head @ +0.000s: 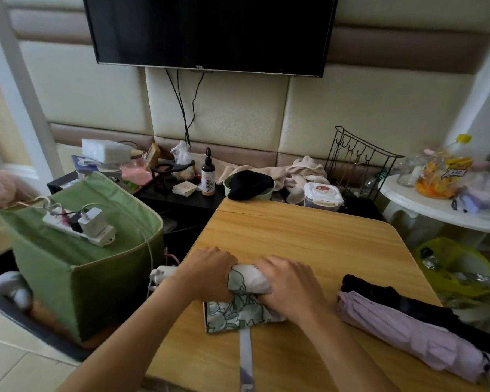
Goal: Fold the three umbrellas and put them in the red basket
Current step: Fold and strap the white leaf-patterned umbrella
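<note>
Both hands, left hand (210,274) and right hand (287,284), grip the leaf-print umbrella (245,299) on the table (294,230), fingers curled around its soft, slippery roll; the loose strap (246,355) hangs below the grip.

Green fabric box (77,267), wall television (210,29)

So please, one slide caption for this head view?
Both hands roll the leaf-print umbrella on the wooden table.

Bare wooden table (309,239) across mid-frame, open for passage; lilac umbrella (413,329) and black umbrella (391,298) blocking lower right; green fabric box (91,267) crowding left edge.
</note>
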Tool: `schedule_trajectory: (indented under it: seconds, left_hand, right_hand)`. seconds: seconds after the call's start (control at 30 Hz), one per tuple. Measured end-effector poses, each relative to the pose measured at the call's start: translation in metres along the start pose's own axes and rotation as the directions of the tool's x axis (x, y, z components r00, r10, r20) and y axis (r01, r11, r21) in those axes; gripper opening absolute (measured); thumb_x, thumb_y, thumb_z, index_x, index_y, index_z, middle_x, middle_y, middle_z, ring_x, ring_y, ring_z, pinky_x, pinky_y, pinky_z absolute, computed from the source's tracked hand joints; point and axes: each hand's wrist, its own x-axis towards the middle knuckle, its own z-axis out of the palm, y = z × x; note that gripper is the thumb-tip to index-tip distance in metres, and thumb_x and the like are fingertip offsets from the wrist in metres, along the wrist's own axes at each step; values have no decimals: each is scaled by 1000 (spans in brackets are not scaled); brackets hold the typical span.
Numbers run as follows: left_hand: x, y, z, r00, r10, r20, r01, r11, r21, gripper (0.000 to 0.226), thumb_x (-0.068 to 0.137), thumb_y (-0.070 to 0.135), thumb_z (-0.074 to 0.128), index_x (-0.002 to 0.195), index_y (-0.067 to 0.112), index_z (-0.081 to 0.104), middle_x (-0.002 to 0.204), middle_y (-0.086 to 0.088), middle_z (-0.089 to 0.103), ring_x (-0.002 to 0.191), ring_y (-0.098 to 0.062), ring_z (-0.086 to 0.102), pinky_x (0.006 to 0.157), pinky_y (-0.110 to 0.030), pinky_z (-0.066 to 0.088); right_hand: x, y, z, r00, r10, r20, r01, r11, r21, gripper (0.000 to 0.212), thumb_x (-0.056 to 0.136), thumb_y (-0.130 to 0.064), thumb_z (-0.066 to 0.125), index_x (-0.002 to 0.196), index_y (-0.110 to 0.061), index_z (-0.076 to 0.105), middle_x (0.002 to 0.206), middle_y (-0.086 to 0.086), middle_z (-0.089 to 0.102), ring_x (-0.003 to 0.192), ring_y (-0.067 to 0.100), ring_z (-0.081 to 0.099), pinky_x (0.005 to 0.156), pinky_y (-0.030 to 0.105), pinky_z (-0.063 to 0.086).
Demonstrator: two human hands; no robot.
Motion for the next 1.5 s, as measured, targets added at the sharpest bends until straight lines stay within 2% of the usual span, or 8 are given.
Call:
schedule_trajectory:
  seconds: [0.17, 0.37, 0.57, 0.7, 0.83, 1.03, 1.2, 1.5]
  left_hand:
    - [-4, 13, 0, 973, 17, -231, -1, 998, 69, 25, 77, 32, 71, 98, 24, 61, 91, 4, 66, 86, -23, 65, 67, -32, 36]
    - [-8, 29, 17, 863, 136, -487, -56, 983, 175, 28, 68, 15, 80, 90, 19, 63, 80, 1, 63, 71, -20, 57, 70, -36, 51]
    - [-7, 30, 3, 967, 7, -253, 9, 998, 63, 38, 80, 39, 75, 107, 21, 55, 101, 2, 63, 92, -23, 62, 80, -36, 48]
    - [-5, 12, -2, 996, -70, -47, 69, 997, -18, 47, 80, 61, 68, 109, 25, 59, 104, 2, 65, 97, -24, 62, 78, -35, 49]
    - [-1, -1, -3, 983, -66, -172, 53, 996, -77, 37, 73, 62, 68, 92, 31, 57, 84, 11, 61, 77, -18, 57, 67, -34, 43]
    - [-2, 10, 9, 859, 173, -483, -122, 983, 136, 26, 80, 49, 69, 82, 25, 57, 74, 9, 61, 65, -15, 55, 62, -30, 39]
    - [-8, 27, 12, 791, 193, -581, -100, 977, 189, 14, 86, 29, 62, 95, 19, 62, 87, 1, 63, 77, -22, 56, 73, -38, 49]
    - [-14, 16, -2, 999, -28, -34, 27, 1000, -12, 31, 74, 46, 67, 98, 30, 55, 90, 9, 64, 83, -19, 62, 75, -35, 54]
  right_hand:
    - [4, -1, -7, 989, 105, 107, -103, 994, -18, 30, 86, -24, 65, 113, -24, 52, 109, 0, 63, 101, 26, 62, 77, 36, 47]
    - [4, 17, -24, 909, 176, 378, -260, 948, 185, 59, 64, -75, 77, 101, -33, 59, 95, -10, 65, 79, 10, 63, 70, 32, 55]
    - [-1, 14, -20, 998, 70, 3, -70, 995, -78, 20, 90, -44, 64, 93, -29, 51, 88, -5, 65, 76, 20, 61, 65, 33, 47]
    - [-1, 4, -3, 978, -55, -202, 7, 972, -234, 25, 77, -19, 80, 85, -26, 58, 72, -7, 63, 64, 17, 59, 61, 30, 46]
    - [4, -5, -5, 957, -31, -289, -39, 972, -233, 37, 68, -20, 88, 95, -21, 62, 79, -4, 65, 70, 18, 62, 66, 32, 51]
    - [5, 9, -26, 920, 187, 345, -225, 971, 75, 39, 73, -48, 77, 100, -24, 59, 94, -4, 64, 88, 22, 63, 74, 38, 55]
    - [-5, 21, -37, 878, 169, 449, -319, 904, 284, 35, 68, -36, 82, 97, -26, 64, 85, -5, 70, 75, 14, 68, 63, 30, 55]
    - [-7, -2, -27, 996, 31, 86, -24, 996, -90, 19, 90, -14, 62, 91, -24, 46, 94, 2, 66, 88, 29, 63, 72, 36, 38]
